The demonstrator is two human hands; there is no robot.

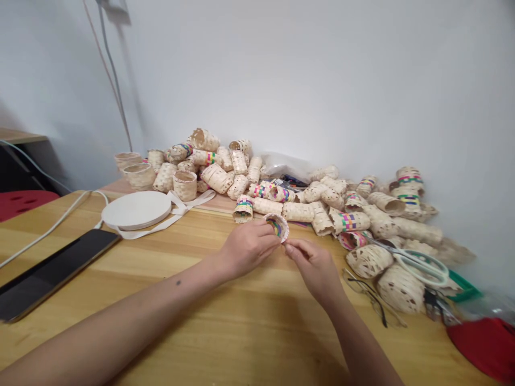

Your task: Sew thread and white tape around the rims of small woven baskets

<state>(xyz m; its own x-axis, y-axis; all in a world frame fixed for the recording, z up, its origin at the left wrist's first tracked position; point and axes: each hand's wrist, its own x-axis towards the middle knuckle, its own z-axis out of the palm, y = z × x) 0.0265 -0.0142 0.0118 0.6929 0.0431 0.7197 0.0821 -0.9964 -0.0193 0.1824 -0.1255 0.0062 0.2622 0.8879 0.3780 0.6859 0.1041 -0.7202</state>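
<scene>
My left hand (247, 247) is wrapped round a small woven basket (282, 225) with a pale rim and coloured strips showing inside. The basket's open end faces right and towards me, and its far side is hidden behind my fingers. At the lower edge of the rim, my right hand (316, 265) is closed in a pinch of thumb and forefinger. What sits between those fingertips is too small to make out. Just behind the held basket lies a similar woven cylinder (243, 209) with green and purple bands.
Many woven cylinders (300, 211) are heaped along the wall. At left are a roll of white ribbon (137, 208), a phone (56, 273) and a cable. White-handled scissors (422, 268), eyeglasses (372, 297) and a red item (485, 343) lie at right.
</scene>
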